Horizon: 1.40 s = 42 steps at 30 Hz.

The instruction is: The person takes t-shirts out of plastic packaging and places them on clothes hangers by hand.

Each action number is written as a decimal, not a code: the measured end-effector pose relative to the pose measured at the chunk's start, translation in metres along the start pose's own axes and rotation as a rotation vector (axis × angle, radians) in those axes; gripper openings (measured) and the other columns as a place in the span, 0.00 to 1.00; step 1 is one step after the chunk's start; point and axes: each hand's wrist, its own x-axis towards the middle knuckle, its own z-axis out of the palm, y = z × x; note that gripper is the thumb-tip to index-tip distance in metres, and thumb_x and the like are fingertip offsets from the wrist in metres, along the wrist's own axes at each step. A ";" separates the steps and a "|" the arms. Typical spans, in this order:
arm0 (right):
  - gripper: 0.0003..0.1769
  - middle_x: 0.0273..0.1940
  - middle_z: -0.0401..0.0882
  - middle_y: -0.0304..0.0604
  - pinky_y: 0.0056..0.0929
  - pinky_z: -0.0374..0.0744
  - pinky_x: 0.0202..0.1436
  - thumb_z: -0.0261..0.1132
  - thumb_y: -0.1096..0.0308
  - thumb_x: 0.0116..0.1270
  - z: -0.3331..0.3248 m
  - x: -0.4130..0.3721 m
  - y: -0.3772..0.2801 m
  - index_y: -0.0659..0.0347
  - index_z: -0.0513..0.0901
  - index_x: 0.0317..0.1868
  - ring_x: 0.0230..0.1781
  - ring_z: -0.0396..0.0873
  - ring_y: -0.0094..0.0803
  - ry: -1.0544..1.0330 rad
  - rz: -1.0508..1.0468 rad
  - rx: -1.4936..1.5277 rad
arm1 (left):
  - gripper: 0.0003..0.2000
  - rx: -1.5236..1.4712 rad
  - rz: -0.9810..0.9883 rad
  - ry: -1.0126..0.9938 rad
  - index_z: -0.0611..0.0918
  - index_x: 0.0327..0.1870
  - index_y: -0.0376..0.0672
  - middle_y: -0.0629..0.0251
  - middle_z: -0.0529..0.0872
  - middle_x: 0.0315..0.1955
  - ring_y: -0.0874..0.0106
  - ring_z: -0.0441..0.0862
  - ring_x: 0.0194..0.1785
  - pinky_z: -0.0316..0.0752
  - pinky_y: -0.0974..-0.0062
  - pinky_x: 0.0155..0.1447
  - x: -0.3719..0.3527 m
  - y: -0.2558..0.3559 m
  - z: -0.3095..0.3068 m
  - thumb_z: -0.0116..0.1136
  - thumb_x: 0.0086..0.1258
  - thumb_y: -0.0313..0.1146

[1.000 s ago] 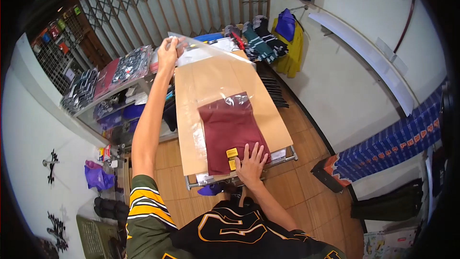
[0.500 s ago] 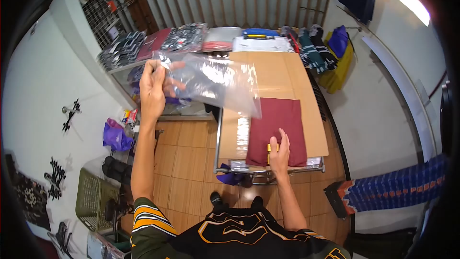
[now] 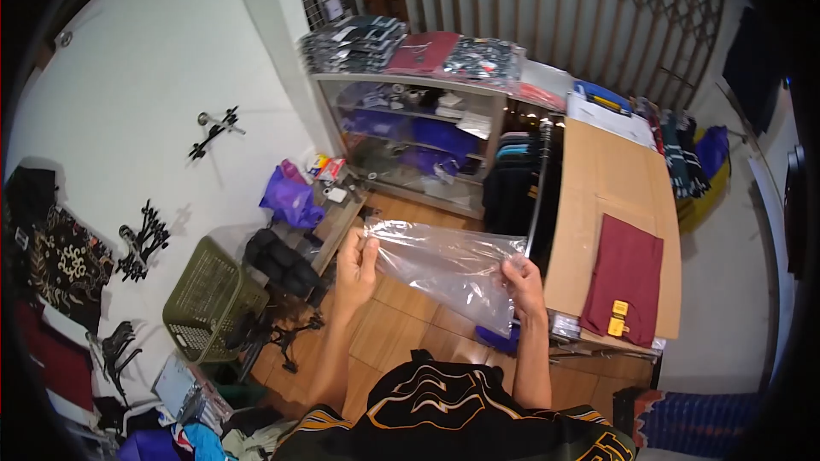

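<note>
A clear plastic bag [image 3: 440,266] is stretched flat between my two hands, above the tiled floor. My left hand [image 3: 355,266] pinches its left edge between thumb and fingers. At the bag's right side, my right hand [image 3: 523,283] is closed on the edge near the corner. To the right lies a folded maroon garment [image 3: 628,266] with a yellow and black tag [image 3: 617,318] near its lower end. It rests on a sheet of brown cardboard [image 3: 589,188] that covers a metal-framed table.
A glass display case [image 3: 410,132] with packed garments [image 3: 354,44] on top stands ahead. Dark clothes hang from a rail [image 3: 541,171] beside the cardboard. On the left are a green plastic basket [image 3: 198,307], a purple bag [image 3: 290,196] and wall hooks [image 3: 141,243]. A folding metal gate [image 3: 547,17] closes the back.
My view has turned left. My right hand has left the maroon garment and taken hold of the plastic bag's right edge. The bag has come lower and nearer to my body.
</note>
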 end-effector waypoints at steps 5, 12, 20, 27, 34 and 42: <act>0.10 0.33 0.86 0.41 0.25 0.84 0.34 0.65 0.63 0.75 0.015 0.018 0.009 0.61 0.81 0.45 0.28 0.84 0.25 -0.002 0.059 -0.067 | 0.08 -0.050 -0.155 0.064 0.73 0.45 0.40 0.63 0.87 0.39 0.77 0.85 0.33 0.74 0.83 0.34 -0.010 -0.021 -0.022 0.47 0.83 0.35; 0.13 0.31 0.84 0.36 0.21 0.79 0.29 0.61 0.58 0.78 0.029 0.075 0.004 0.60 0.82 0.42 0.25 0.83 0.24 0.104 0.012 -0.214 | 0.09 -0.036 -0.105 0.142 0.77 0.41 0.37 0.70 0.83 0.27 0.84 0.78 0.27 0.68 0.85 0.30 0.042 -0.069 -0.029 0.53 0.81 0.33; 0.14 0.29 0.83 0.38 0.20 0.77 0.24 0.58 0.60 0.79 0.015 0.173 -0.016 0.63 0.82 0.41 0.21 0.82 0.25 0.314 -0.133 -0.212 | 0.10 -0.117 -0.217 0.132 0.81 0.42 0.37 0.68 0.86 0.27 0.82 0.82 0.26 0.68 0.86 0.26 0.161 -0.101 0.016 0.55 0.80 0.35; 0.15 0.27 0.83 0.38 0.16 0.73 0.21 0.60 0.60 0.79 -0.013 0.246 -0.054 0.64 0.82 0.38 0.19 0.79 0.19 0.436 -0.262 -0.289 | 0.11 -0.161 -0.216 0.071 0.82 0.42 0.37 0.66 0.87 0.28 0.79 0.84 0.26 0.70 0.86 0.25 0.258 -0.131 0.076 0.53 0.80 0.36; 0.15 0.30 0.84 0.41 0.19 0.76 0.23 0.60 0.60 0.78 -0.042 0.294 -0.075 0.64 0.83 0.40 0.21 0.81 0.23 0.581 -0.301 -0.283 | 0.10 -0.258 -0.204 0.035 0.84 0.42 0.37 0.64 0.87 0.31 0.79 0.84 0.28 0.72 0.84 0.27 0.334 -0.164 0.121 0.55 0.78 0.35; 0.16 0.33 0.86 0.42 0.18 0.76 0.24 0.63 0.60 0.77 -0.094 0.336 -0.095 0.67 0.86 0.43 0.23 0.82 0.23 0.763 -0.385 -0.339 | 0.09 -0.315 -0.164 -0.237 0.85 0.45 0.38 0.65 0.88 0.35 0.79 0.84 0.31 0.73 0.84 0.30 0.448 -0.196 0.186 0.57 0.77 0.34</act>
